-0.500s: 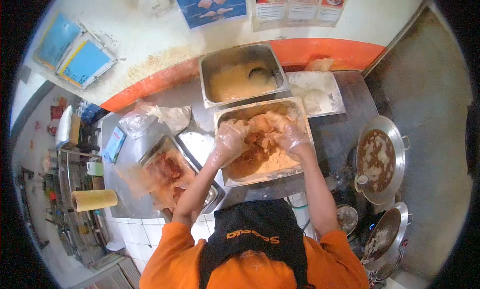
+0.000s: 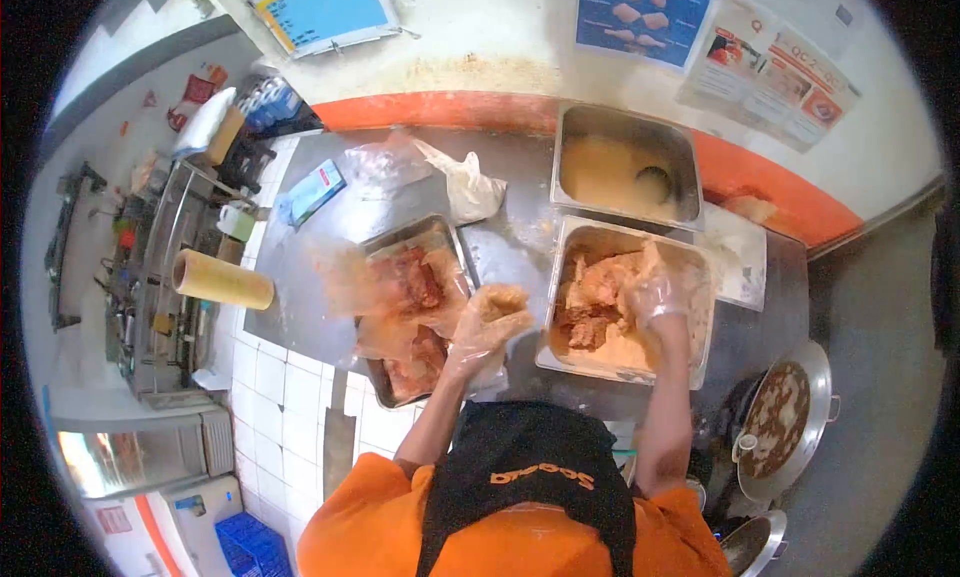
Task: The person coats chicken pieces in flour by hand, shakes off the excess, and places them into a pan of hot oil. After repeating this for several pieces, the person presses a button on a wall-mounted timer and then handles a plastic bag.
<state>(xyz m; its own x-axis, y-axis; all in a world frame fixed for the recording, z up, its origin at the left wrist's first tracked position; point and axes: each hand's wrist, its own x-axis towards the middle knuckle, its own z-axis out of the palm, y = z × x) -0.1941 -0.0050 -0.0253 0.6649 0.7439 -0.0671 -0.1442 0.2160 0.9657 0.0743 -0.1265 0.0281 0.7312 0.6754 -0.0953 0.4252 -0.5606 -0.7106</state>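
Observation:
My left hand (image 2: 492, 322), in a clear, flour-dusted plastic glove, is raised between two metal trays, its fingers loosely curled and apart with nothing visible in them. My right hand (image 2: 657, 292), also gloved, is inside the right tray (image 2: 545, 355), touching the right side of the floured meat pieces (image 2: 600, 282); its fingers look extended, not wrapped round a piece. Loose tan flour (image 2: 630, 352) lies below the meat. The left tray (image 2: 462, 262) holds reddish raw meat (image 2: 420, 282), partly covered by clear plastic (image 2: 345, 287).
Behind the right tray is a deep pan (image 2: 565, 177) of pale liquid with a round dark object. Plastic bags (image 2: 475, 192) and a blue box (image 2: 315, 192) lie on the metal counter (image 2: 510, 252). At right are woks (image 2: 785, 417); at left, a yellowish roll (image 2: 222, 280).
My left hand has left the floured meat and moved left, out of the right tray. My right hand stays in that tray. The head view has turned left.

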